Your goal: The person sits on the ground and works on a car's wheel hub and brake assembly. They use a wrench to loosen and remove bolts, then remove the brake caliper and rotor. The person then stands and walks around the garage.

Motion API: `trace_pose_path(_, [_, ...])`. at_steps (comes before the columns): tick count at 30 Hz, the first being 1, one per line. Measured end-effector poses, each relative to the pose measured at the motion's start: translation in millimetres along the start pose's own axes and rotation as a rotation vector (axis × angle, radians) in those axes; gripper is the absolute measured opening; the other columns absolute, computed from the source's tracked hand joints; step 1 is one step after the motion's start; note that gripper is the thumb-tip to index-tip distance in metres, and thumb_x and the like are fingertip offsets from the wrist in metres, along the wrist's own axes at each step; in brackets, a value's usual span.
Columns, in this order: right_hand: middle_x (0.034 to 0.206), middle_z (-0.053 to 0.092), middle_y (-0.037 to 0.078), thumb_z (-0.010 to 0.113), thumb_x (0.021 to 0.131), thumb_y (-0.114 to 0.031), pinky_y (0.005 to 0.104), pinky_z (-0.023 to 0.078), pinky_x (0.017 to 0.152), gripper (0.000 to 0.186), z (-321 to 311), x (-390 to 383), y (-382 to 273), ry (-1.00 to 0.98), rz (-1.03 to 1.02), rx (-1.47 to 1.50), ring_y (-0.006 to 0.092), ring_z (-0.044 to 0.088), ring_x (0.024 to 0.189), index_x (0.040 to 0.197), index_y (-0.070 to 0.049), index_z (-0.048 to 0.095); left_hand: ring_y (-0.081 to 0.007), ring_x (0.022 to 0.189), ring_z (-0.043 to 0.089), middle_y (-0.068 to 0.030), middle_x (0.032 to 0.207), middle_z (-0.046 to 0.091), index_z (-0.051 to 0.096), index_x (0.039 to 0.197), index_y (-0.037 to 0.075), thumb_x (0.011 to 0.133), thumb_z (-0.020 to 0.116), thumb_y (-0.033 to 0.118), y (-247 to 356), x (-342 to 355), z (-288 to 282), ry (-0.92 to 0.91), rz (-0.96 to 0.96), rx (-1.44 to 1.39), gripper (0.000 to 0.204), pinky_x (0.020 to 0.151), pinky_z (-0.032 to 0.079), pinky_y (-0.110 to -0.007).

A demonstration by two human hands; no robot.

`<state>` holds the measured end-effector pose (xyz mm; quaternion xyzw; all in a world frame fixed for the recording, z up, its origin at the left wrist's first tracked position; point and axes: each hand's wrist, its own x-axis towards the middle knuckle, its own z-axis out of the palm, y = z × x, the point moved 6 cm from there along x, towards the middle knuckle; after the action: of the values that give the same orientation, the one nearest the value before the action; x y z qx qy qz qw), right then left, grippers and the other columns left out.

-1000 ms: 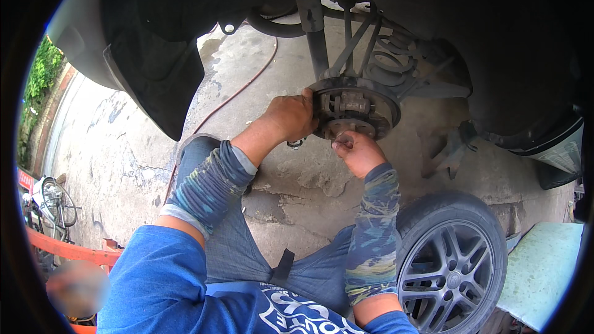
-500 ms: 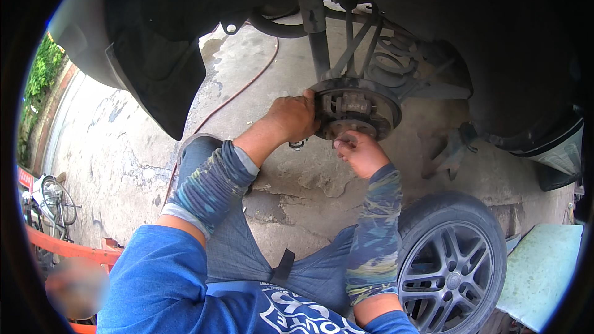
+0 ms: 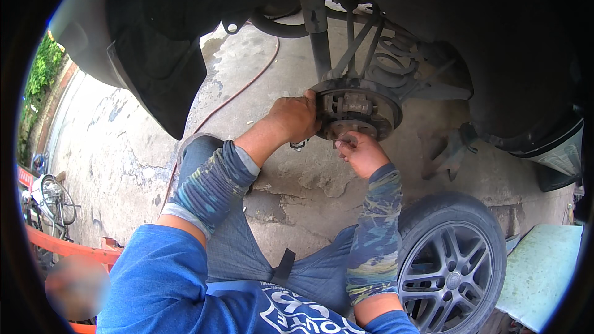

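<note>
A round drum brake assembly point(image 3: 387, 102) with its cover off hangs under the raised car, its dark backing plate and inner parts exposed. My left hand point(image 3: 294, 117) is closed round the left edge of the assembly, its fingertips hidden behind the rim. At the lower front, just below the wheel hub point(image 3: 352, 127), my right hand point(image 3: 363, 153) has thumb and fingers pinched together. What sits in that pinch, if anything, is too small to make out.
A shock absorber point(image 3: 320, 55) and a coil spring point(image 3: 396, 65) stand beyond the brake. The removed wheel point(image 3: 455, 266) lies at my lower right, near a pale green panel point(image 3: 541, 272). A red hose point(image 3: 238, 93) crosses the concrete; an orange frame point(image 3: 68, 244) is at far left.
My hands keep almost the same place, the right one shifted very slightly. A small blue shape has come into view at the far left edge.
</note>
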<state>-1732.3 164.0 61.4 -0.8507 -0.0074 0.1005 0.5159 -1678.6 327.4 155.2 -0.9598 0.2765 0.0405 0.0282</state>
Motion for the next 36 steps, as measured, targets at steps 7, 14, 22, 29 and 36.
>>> trace_pose_path(7, [0.103,0.071,0.018,0.062,0.093,-0.033,0.0388,0.05,0.086,0.037,-1,-2,-3,-0.028,0.031,-0.005,0.033,0.067,0.096,0.11,0.0,0.067,-0.0387,0.098,0.068,-0.0252,0.104,0.069,0.032,0.14,-0.016,0.093,0.057,0.039,1,0,1,-0.003,-0.008,0.004,0.076,0.085,0.054,-0.044])
trace_pose_path(14, [0.102,0.071,0.018,0.061,0.093,-0.033,0.0386,0.05,0.086,0.037,-4,-6,-8,0.015,0.035,-0.016,0.0331,0.067,0.096,0.11,0.0,0.067,-0.0387,0.097,0.068,-0.0253,0.103,0.069,0.033,0.138,-0.016,0.093,0.057,0.039,2,0,0,-0.002,-0.006,0.001,0.075,0.084,0.054,-0.043])
trace_pose_path(22, [0.101,0.071,0.017,0.061,0.093,-0.032,0.0387,0.05,0.086,0.036,-3,-5,-7,-0.01,0.044,0.006,0.0337,0.067,0.095,0.109,-0.001,0.067,-0.0387,0.099,0.068,-0.0258,0.103,0.069,0.033,0.138,-0.017,0.094,0.056,0.039,3,-1,1,0.0,-0.002,0.004,0.075,0.085,0.054,-0.044])
trace_pose_path(29, [0.098,0.071,0.017,0.061,0.093,-0.032,0.0389,0.05,0.085,0.034,-4,-5,-9,0.021,0.015,-0.032,0.0333,0.067,0.094,0.108,-0.001,0.067,-0.0389,0.099,0.068,-0.0261,0.104,0.068,0.033,0.138,-0.016,0.094,0.054,0.039,5,-2,-2,-0.011,-0.006,0.007,0.074,0.085,0.054,-0.044])
trace_pose_path(36, [0.09,0.07,0.015,0.06,0.097,-0.04,0.0365,0.051,0.08,0.043,-5,-9,-16,-0.084,-0.017,0.093,0.0205,0.067,0.087,0.107,0.001,0.064,-0.0393,0.101,0.067,-0.024,0.106,0.069,0.046,0.136,-0.004,0.092,0.057,0.037,-3,-1,-19,-0.047,0.022,-0.113,0.062,0.087,0.052,-0.046])
